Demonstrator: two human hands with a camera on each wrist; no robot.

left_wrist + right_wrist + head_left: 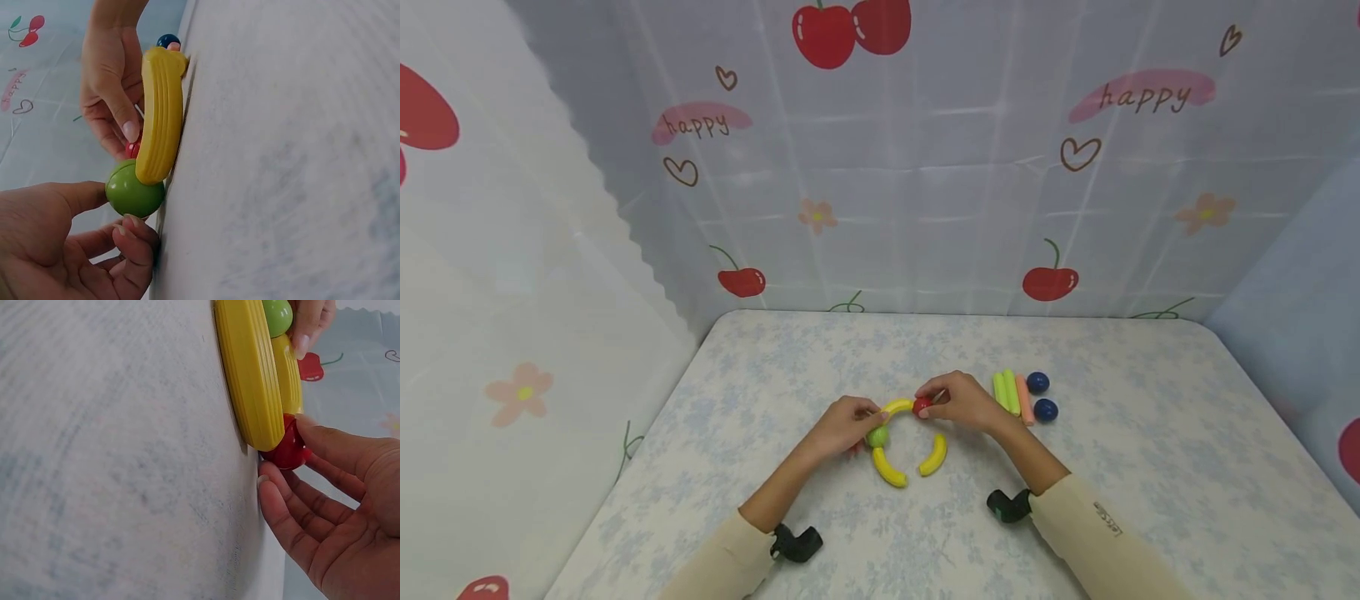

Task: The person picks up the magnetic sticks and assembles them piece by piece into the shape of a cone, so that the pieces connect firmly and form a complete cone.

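Three yellow toy bananas, a green ball (pixel 133 190) and a red ball (pixel 286 447) form a ring with a gap at the front. My left hand (pixel 844 427) pinches the left end of the upper banana (pixel 898 406), fingertips close beside the green ball. At that banana's other end, my right hand (pixel 961 402) holds the red ball between thumb and fingers. The lower left banana (pixel 889 469) meets the green ball. The lower right banana (pixel 933 455) lies apart below the red ball. A small red thing (pixel 855 448) shows partly hidden under my left hand.
Right of my right hand lie two light green sticks (pixel 1007 392), an orange stick (pixel 1025 401) and two dark blue balls (pixel 1045 409). The pale patterned table (pixel 760 358) ends at a printed curtain (pixel 917 192) behind.
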